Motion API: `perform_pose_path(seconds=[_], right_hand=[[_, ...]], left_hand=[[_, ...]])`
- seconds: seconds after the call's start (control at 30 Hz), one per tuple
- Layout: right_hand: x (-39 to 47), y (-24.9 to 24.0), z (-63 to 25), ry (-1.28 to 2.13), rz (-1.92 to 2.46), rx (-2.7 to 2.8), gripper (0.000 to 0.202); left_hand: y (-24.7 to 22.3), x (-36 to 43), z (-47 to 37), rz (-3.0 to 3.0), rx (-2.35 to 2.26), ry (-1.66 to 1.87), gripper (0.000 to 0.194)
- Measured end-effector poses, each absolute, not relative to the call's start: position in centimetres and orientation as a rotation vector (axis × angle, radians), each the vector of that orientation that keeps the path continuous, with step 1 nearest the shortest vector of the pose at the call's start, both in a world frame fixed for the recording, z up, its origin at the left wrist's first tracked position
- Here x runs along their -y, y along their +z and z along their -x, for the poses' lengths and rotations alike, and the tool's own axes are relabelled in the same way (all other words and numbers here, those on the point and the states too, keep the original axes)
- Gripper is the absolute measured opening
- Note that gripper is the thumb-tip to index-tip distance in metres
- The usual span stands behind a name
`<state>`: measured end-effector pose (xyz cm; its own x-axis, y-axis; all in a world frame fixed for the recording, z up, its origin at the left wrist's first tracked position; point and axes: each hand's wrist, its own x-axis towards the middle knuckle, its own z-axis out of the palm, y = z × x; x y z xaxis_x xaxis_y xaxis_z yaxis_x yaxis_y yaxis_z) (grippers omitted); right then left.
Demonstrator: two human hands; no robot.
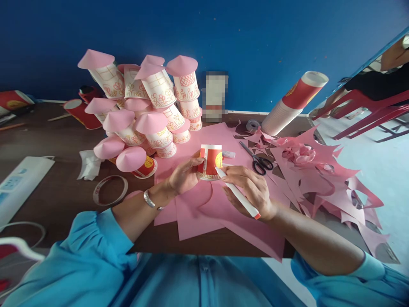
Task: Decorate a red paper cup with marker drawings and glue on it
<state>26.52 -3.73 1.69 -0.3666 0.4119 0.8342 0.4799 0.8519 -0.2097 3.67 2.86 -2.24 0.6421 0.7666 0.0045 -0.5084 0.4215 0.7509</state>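
Note:
My left hand is closed on the left side of a red and white paper cup with a yellow emblem. Pale drawn marks run along the cup's lower rim. In my right hand is a white marker with a red end, its tip close to the cup's lower right edge; whether it touches I cannot tell. Under both hands lie pink paper sheets. Just behind the cup rests a small white tube, and black-handled scissors lie to the right.
Decorated cup towers with pink cone roofs crowd the back left. A leaning stack of cups stands at the back right, near pink paper scraps. A tape roll lies on the left. A person sits by a red stool.

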Motion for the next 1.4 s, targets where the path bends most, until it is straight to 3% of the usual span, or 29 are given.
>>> perform_pose_path(seconds=[0.33,0.63,1.07,1.3,1.4], right_hand=[[3.3,1.4,-26.7,-0.120,0.704,1.989,0.017],[3.3,1.1,-26.7,-0.068,0.703,1.984,0.023],[3.4,2.6,-26.6,-0.075,0.733,1.913,0.010],[3.7,4.0,-26.1,0.411,0.945,1.642,0.004],[3.3,3.8,-25.1,0.449,0.962,1.547,0.005]], left_hand=[[-1.0,-2.5,-4.2,-0.929,-0.379,0.807,0.066],[-0.5,-1.9,-4.1,-1.000,-0.452,0.794,0.041],[-0.3,-1.9,-4.0,-1.048,-0.415,0.744,0.050],[-1.7,-2.2,-3.8,-1.023,-0.558,0.768,0.057],[-1.9,-2.1,-3.7,-1.046,-0.569,0.765,0.057]])
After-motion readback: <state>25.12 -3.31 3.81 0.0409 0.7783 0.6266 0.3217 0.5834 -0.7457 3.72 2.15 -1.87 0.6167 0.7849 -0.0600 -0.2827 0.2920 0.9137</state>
